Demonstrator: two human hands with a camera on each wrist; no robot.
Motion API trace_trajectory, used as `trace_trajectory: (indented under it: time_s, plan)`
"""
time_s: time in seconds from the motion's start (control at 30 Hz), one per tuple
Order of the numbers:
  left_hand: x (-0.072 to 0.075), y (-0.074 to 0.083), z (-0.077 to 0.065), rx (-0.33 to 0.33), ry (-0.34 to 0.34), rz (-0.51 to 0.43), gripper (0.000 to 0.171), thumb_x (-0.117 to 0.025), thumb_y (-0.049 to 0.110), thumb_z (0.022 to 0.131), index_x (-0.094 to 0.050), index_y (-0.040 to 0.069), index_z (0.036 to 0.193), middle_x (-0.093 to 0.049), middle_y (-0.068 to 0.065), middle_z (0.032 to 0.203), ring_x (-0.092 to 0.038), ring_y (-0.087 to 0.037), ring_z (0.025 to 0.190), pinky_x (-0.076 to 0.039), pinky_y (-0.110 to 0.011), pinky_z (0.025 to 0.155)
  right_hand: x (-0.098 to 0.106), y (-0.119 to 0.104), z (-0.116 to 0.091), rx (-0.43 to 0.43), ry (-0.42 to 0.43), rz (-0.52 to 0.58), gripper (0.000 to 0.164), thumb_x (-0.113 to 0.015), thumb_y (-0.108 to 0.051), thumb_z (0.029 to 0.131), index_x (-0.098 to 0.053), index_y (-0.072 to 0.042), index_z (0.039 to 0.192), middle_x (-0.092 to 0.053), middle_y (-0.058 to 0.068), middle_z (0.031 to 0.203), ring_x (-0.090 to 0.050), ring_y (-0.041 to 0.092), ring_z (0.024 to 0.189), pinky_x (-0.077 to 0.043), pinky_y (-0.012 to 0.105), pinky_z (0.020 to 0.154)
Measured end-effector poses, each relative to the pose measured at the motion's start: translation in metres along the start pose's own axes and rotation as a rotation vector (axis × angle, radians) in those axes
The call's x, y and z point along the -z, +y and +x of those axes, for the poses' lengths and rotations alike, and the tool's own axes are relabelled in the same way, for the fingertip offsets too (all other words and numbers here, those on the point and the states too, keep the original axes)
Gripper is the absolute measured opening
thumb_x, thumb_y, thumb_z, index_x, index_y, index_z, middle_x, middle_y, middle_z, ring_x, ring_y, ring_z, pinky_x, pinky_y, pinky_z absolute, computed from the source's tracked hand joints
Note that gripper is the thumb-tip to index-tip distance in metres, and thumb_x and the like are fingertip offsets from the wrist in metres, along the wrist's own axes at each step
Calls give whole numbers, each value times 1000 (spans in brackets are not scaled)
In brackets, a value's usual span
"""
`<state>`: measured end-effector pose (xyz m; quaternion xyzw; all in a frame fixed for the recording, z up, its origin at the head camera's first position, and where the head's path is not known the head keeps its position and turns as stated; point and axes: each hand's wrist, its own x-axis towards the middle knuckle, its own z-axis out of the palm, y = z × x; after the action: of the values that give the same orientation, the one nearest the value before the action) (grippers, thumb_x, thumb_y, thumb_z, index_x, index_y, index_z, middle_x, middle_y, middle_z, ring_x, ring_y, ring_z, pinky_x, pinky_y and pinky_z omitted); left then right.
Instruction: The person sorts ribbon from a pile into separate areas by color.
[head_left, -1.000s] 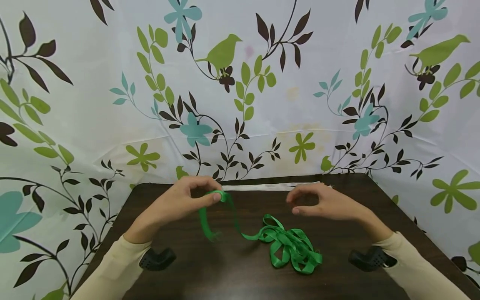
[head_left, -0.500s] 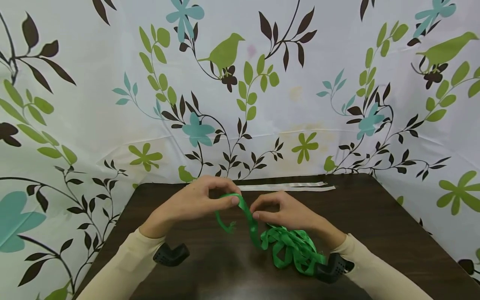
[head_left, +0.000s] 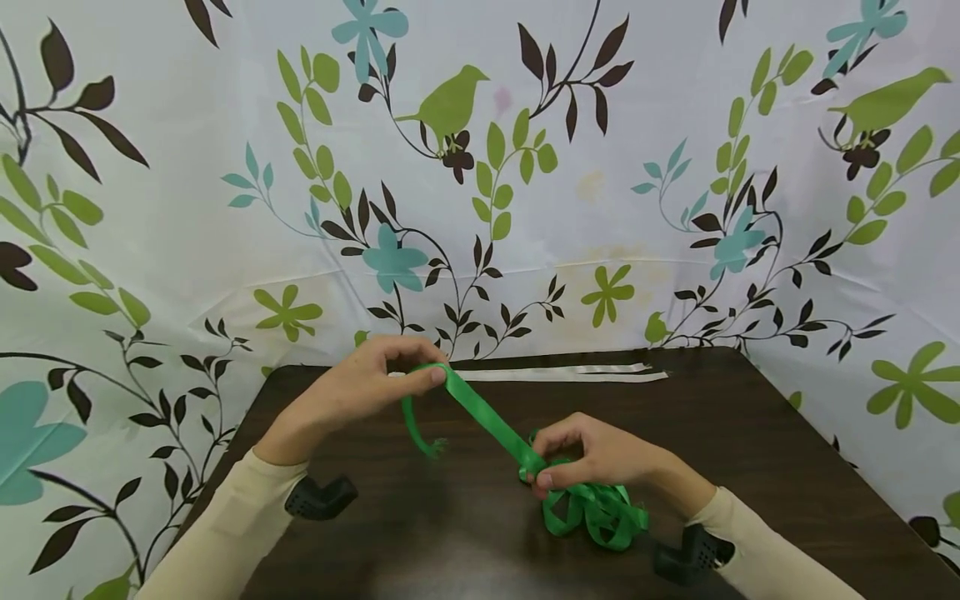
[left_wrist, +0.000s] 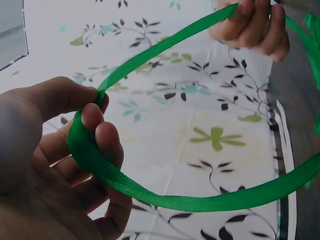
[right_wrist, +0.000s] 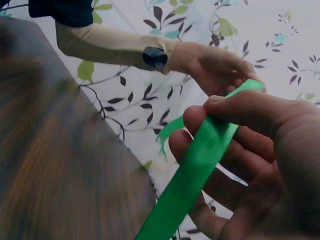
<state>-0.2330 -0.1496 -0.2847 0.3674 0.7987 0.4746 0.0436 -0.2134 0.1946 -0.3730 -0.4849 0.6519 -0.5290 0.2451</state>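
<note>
My left hand pinches a green ribbon between thumb and fingertips, raised over the left part of the table. A short frayed tail of the ribbon hangs below that hand. Lower and to the right, my right hand pinches the same ribbon, with the length between the hands drawn nearly straight. Under the right hand, the rest of the ribbon lies in a loose heap of loops, partly hidden by the fingers. The left wrist view shows the green ribbon leaving the left thumb toward the right hand.
The dark wooden table carries pale flat strips along its back edge. Behind it hangs a white cloth printed with leaves, flowers and birds. A black wrist camera sits on the left sleeve, another on the right.
The right hand has come left from beyond the heap, taken hold of the ribbon near the left hand, and slid down and right along it. The ribbon between them has straightened.
</note>
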Motion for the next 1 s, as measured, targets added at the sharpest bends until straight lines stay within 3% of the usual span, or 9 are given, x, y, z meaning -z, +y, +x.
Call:
trace_trajectory:
  time_s: [0.13, 0.3, 0.67, 0.83, 1.0]
  plan:
    - [11, -10, -3, -1, 27, 2, 8, -69, 22, 100, -75, 19, 105, -65, -10, 89, -57, -26, 80, -47, -36, 69, 7, 0, -19, -32, 59, 1, 16, -57, 2, 102, -71, -4, 107, -71, 16, 98, -66, 32, 91, -55, 41, 78]
    - [25, -24, -16, 67, 50, 1, 11, -68, 27, 101, -75, 19, 106, -63, -15, 92, -57, -30, 84, -48, -37, 73, 23, -9, -45, -76, 103, -12, 16, -54, 4, 103, -69, 1, 109, -71, 19, 98, -65, 38, 89, -55, 45, 78]
    - [45, -45, -36, 189, 153, 25, 22, -70, 33, 99, -71, 13, 109, -69, -9, 95, -63, -28, 89, -48, -38, 81, 69, -42, -104, -182, 295, -209, 16, -59, 6, 99, -68, -4, 107, -68, 16, 88, -61, 31, 86, -50, 42, 75]
    - [49, -59, -39, 219, 155, 8, 25, -71, 30, 99, -68, 8, 111, -68, -12, 94, -63, -28, 87, -49, -39, 80, 83, -46, -123, -222, 412, -248, 15, -59, 5, 99, -69, -4, 105, -67, 16, 85, -63, 31, 84, -51, 41, 78]
    - [53, -85, -40, 247, 121, 12, 26, -71, 32, 99, -68, 9, 111, -67, -12, 96, -63, -28, 89, -49, -40, 81, 97, -32, -141, -264, 495, -187, 12, -57, 1, 102, -67, 3, 108, -66, 20, 89, -62, 36, 82, -53, 42, 75]
